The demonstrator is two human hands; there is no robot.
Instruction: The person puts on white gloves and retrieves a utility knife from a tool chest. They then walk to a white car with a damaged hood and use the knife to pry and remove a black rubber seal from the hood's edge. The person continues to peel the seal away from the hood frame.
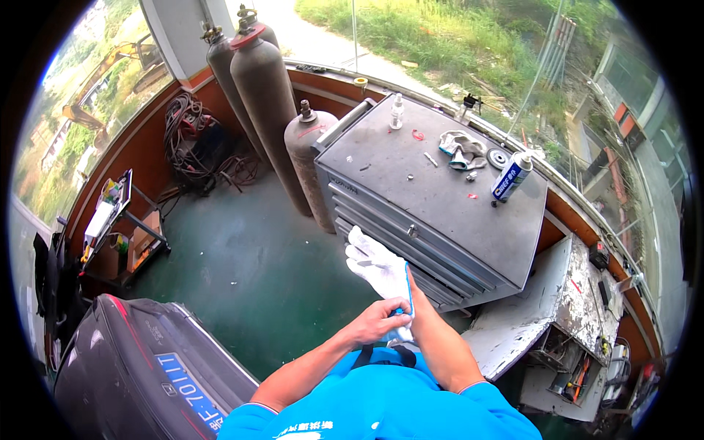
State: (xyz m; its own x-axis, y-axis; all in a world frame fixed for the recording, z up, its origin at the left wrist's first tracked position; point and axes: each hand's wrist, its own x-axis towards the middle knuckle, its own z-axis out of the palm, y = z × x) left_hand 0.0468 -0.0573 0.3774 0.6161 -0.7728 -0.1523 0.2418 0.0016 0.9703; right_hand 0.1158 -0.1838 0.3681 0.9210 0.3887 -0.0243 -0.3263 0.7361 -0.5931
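Observation:
A white work glove (pixel 383 268) with a blue edge covers my right hand (pixel 372 258). The gloved fingers are stretched out, apart from one another, and hold nothing. My left hand (pixel 387 320) is bare and closed at the right wrist, pinching the glove's cuff by its blue edge. More white and blue fabric (pixel 400 336) shows just below the left fingers; whether it is part of this glove or a second one I cannot tell. Both hands are in front of my body, near the front of a grey tool cabinet (pixel 469 227).
On the cabinet top are used gloves (pixel 463 149), a blue and white can (pixel 512 176), a clear bottle (pixel 397 111) and a disc (pixel 498 158). Gas cylinders (pixel 257 88) stand behind. A dark car (pixel 139 345) is at lower left, a worn metal cabinet (pixel 528 308) at right.

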